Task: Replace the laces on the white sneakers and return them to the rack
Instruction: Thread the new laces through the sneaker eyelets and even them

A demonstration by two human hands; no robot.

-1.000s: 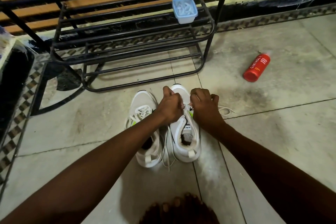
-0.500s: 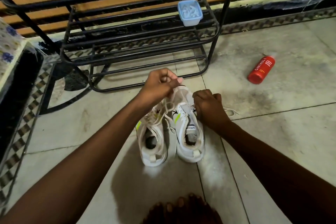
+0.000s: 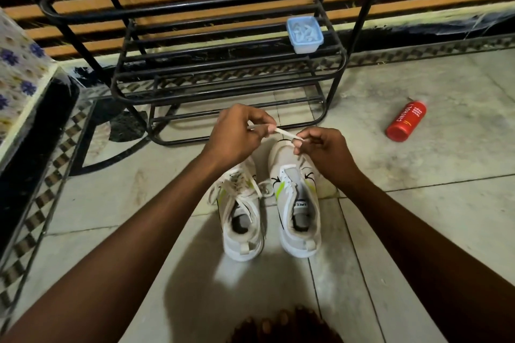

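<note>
Two white sneakers with yellow-green accents stand side by side on the tiled floor, toes toward the rack. The left sneaker carries loose white laces. No lace shows in the eyelets of the right sneaker. Above their toes, a white lace stretches between my hands. My left hand pinches one end and my right hand pinches the other, just over the right sneaker's toe. The black metal shoe rack stands right behind the shoes.
A small blue-lidded plastic tub sits on the rack's lower shelf at the right. A red bottle lies on the floor to the right. A patterned cloth-covered surface borders the left edge. My toes show at the bottom.
My left hand rose from the right sneaker's toe, drawing the lace up. My right hand lifted off the shoe to pinch the lace's other end, which is now held taut between both hands.
</note>
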